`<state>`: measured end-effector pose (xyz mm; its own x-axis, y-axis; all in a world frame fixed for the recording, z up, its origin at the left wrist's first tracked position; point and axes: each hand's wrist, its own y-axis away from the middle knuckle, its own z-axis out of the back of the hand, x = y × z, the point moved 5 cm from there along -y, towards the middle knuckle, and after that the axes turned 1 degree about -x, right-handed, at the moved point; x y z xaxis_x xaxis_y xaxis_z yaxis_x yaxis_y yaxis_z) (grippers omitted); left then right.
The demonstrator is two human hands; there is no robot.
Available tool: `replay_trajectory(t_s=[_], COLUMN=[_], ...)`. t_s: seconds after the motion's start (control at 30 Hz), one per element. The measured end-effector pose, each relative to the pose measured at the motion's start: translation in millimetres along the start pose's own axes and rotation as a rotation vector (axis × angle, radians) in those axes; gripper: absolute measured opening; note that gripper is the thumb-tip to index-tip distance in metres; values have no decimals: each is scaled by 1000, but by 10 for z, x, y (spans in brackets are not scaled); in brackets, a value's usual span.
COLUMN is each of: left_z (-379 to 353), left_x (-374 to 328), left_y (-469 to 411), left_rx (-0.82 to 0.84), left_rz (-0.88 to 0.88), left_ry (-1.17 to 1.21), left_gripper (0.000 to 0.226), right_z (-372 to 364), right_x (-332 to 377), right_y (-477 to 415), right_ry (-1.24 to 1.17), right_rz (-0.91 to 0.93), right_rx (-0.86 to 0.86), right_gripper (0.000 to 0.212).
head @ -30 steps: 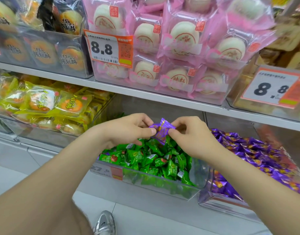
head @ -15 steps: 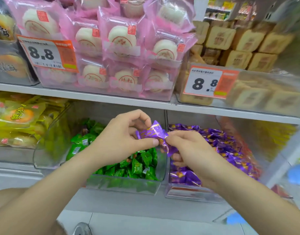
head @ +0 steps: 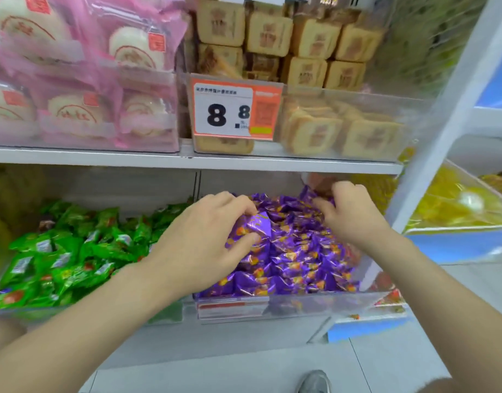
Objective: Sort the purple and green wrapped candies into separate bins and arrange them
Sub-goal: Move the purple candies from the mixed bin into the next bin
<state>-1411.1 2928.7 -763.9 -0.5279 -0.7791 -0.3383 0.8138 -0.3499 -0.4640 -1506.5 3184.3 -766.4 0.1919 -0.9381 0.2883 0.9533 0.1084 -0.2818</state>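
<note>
Head camera looks down at two clear plastic bins side by side on the low shelf. The left hand (head: 204,245) pinches one shiny purple wrapped candy (head: 255,225) between thumb and fingers, right over the heap of purple wrapped candies (head: 300,251) in the clear plastic bin on the right (head: 315,304). So that candy is already above its proper home, just not let go yet.

The right hand (head: 349,217) is deep at the back of the same bin with its fingers curled into the wrappers. I cannot tell if it grips a candy or only pushes at them.

Here is what might go wrong. The wrapper looks slick, and the pinch is small, so the candy could slip out early. The bin of green wrapped candies (head: 74,251) sits just beside, so a slip to the left may drop purple among green again. The purple heap looks tall near the front wall. If the right hand pushes hard from the back, some candies could tumble over the front and land on the floor.
</note>
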Motion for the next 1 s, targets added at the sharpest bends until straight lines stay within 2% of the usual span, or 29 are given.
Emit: replay_trajectory(t_s=[0.13,0.4,0.57,0.8,1.0], left_z=[-157,-265,-329,-375,-355], left_x=[-17,-97,-173,-203,-162], left_y=[-56,-117,-128,-162,-165], left_rx=[37,38,68,68,31], left_rz=[24,63,59,49,38], left_ry=[-46,-57,-58,-3,24], left_gripper=[29,28,30,29,27], right_z=[-260,-512,-575,-658,-655], right_x=[-230,-279,-165,-112,-200], right_y=[-15,-76,-91,-86,-74], right_ry=[122,197,268,263,186], right_rz=[60,17,57,75,78], right_rx=[134,185,143,77,137], right_gripper=[26,23,13,15,17])
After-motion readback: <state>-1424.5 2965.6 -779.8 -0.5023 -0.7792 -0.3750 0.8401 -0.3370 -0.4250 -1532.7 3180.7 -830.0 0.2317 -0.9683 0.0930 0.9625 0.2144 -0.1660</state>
